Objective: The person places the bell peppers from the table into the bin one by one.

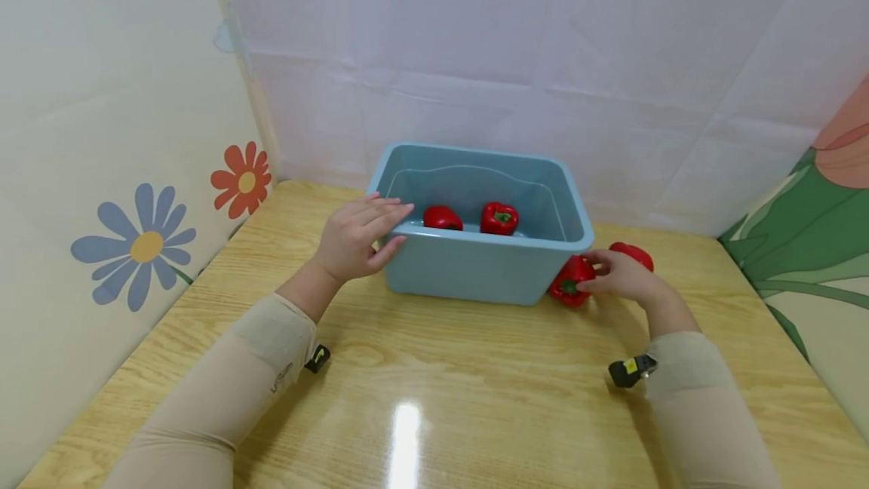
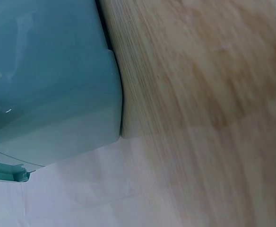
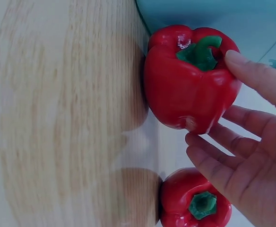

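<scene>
A light blue plastic bin [image 1: 468,266] stands on the table with two red bell peppers inside, one at the left [image 1: 443,217] and another bell pepper [image 1: 498,218] with its green stem showing. My left hand [image 1: 354,238] rests at the bin's left rim, fingers straight and thumb spread; the left wrist view shows the bin's side [image 2: 57,80] but not the hand. Beside the bin's right end, my right hand [image 1: 624,276] holds a red bell pepper [image 3: 190,85] between thumb and fingers. A further bell pepper [image 3: 194,198] lies near that hand, partly covered in the head view.
The wooden table [image 1: 475,376] runs up to a pale sheet [image 1: 441,59] behind the bin. Flower-printed panels [image 1: 145,247] stand at both sides. Small dark cameras [image 1: 631,370] sit at the sleeve cuffs.
</scene>
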### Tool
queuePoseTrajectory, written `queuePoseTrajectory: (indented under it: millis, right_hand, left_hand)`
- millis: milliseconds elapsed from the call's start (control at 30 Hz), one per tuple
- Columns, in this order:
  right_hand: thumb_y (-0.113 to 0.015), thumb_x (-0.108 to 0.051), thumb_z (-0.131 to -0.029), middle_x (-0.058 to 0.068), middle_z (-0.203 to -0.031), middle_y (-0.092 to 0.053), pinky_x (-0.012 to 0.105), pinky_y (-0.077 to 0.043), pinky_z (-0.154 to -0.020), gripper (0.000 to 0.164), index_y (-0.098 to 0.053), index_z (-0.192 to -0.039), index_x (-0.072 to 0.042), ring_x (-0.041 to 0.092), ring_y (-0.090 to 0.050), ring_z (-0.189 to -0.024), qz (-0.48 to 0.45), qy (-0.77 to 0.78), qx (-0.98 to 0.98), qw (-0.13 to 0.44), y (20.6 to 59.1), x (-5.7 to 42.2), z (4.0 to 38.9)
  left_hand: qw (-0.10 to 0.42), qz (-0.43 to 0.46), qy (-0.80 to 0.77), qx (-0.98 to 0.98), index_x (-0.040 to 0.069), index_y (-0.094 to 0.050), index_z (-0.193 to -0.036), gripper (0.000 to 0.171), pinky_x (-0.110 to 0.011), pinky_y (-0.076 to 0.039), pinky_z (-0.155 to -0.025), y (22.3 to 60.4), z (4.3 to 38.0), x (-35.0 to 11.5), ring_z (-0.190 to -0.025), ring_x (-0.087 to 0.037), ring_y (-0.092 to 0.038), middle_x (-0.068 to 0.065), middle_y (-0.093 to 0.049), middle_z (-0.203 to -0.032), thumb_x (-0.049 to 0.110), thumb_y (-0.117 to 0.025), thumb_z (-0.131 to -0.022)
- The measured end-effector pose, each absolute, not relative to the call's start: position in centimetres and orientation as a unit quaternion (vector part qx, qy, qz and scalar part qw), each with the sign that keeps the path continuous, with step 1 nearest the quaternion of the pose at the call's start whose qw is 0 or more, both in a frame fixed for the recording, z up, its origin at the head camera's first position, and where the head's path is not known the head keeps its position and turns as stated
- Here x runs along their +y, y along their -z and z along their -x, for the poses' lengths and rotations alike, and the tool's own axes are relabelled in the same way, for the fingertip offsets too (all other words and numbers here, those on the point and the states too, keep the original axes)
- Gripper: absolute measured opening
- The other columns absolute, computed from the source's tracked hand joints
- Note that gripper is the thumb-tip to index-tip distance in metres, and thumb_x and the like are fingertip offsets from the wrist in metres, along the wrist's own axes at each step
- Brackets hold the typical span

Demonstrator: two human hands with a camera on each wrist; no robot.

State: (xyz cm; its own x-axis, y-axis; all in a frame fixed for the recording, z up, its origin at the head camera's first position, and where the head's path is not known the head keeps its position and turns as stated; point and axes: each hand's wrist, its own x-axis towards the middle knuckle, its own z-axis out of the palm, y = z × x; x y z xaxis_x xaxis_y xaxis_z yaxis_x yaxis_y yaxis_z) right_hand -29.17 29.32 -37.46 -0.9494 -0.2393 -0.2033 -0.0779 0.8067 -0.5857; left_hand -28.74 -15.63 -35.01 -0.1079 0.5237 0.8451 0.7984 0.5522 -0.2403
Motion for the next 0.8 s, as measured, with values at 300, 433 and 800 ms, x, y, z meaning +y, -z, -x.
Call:
queuePoseTrajectory:
  millis: [300,433,800]
  right_hand:
    - [-0.072,-0.044,-0.074,0.02,-0.135,-0.042,0.054,-0.04,-0.092,0.084,-0.034,-0.14,-0.009,0.041,-0.04,-0.119,0.082,0.301,0.94,0.138,38.0,29.4,29.0]
    - [-0.072,-0.044,-0.073,0.02,-0.135,-0.043,0.053,-0.04,-0.093,0.085,-0.035,-0.14,-0.009,0.04,-0.041,-0.12,0.087,0.301,0.94,0.132,38.4,29.5,29.1]
    - [-0.069,-0.047,-0.075,0.02,-0.134,-0.044,0.053,-0.041,-0.091,0.079,-0.039,-0.138,-0.009,0.04,-0.044,-0.117,0.092,0.302,0.942,0.114,38.6,29.6,28.9]
  left_hand:
    - [0.492,0.451,0.138,-0.732,0.006,-0.064,-0.116,0.044,-0.043,-0.046,-0.09,35.0,28.7,-15.6,-0.096,-0.026,-0.064,-0.012,-0.068,-0.102,0.028,-0.061,-0.078]
    - [0.492,0.451,0.139,-0.732,0.006,-0.064,-0.115,0.044,-0.043,-0.046,-0.09,35.0,28.6,-15.6,-0.096,-0.026,-0.064,-0.012,-0.068,-0.102,0.028,-0.062,-0.078]
    - [0.492,0.447,0.138,-0.734,0.005,-0.065,-0.113,0.041,-0.042,-0.046,-0.092,35.0,28.6,-15.6,-0.097,-0.025,-0.064,-0.012,-0.068,-0.102,0.03,-0.059,-0.081]
